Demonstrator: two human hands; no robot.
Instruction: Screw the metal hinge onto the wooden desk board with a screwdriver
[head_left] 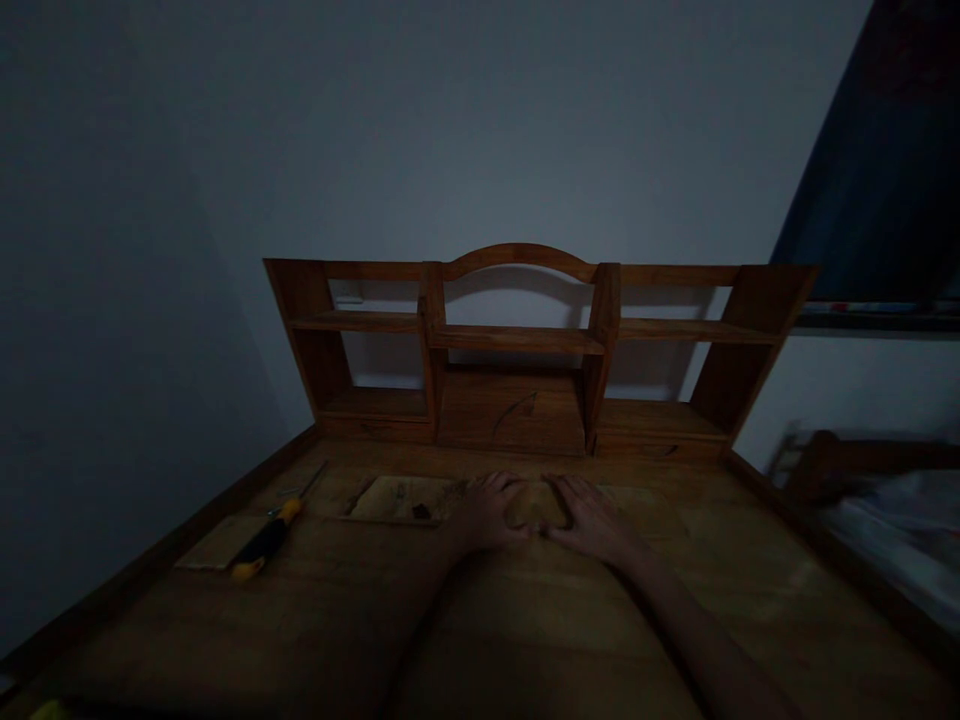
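Under dim light, a wooden shelf unit stands at the back of a desktop and serves as the reference. The item at hand, a pale, flat-looking piece, lies on the desktop in front of the unit's middle bay. The person's left hand borders it on the side toward the unit's left bay, the right hand on the opposite side; fingers arch over the far corners and thumbs converge at the near edge. Whether either hand is pinching the piece or merely resting against it cannot be told. In front of the unit's left bay lie a light panel bearing dark specks and, farther out, a yellow-and-black-handled tool beside a thin board. Material is not confirmed; in the inspector's judgement the piece is probably wood or board, light, stiff and not especially slippery, with thin edges or corners the likeliest to chip. Recommended hold: opposite side edges, fingers behind and thumbs in front, with even pressure.
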